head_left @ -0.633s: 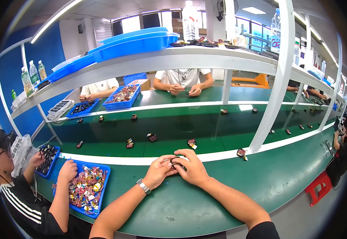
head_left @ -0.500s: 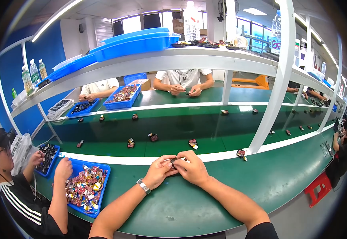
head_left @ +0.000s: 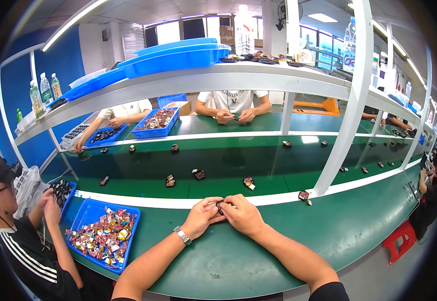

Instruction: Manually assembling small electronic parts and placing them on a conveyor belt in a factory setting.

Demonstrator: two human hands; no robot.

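"What lies below you?"
"A green bench (head_left: 278, 236). Above it, near the white rail (head_left: 268, 199), my left hand (head_left: 200, 219) and right hand (head_left: 243, 215) meet, fingertips closed on one small black part (head_left: 220, 206); its detail is hidden."
"How would you work it well?"
"I'd brace it with the left and press gently with the right."
"Counts?"
"At my left, two blue bins (head_left: 85, 213), one heaped with loose pieces (head_left: 109, 235) beyond counting. Four small assemblies (head_left: 249, 183) form the green belt's (head_left: 248, 160) nearest row, left of the nearest post (head_left: 351, 110)."
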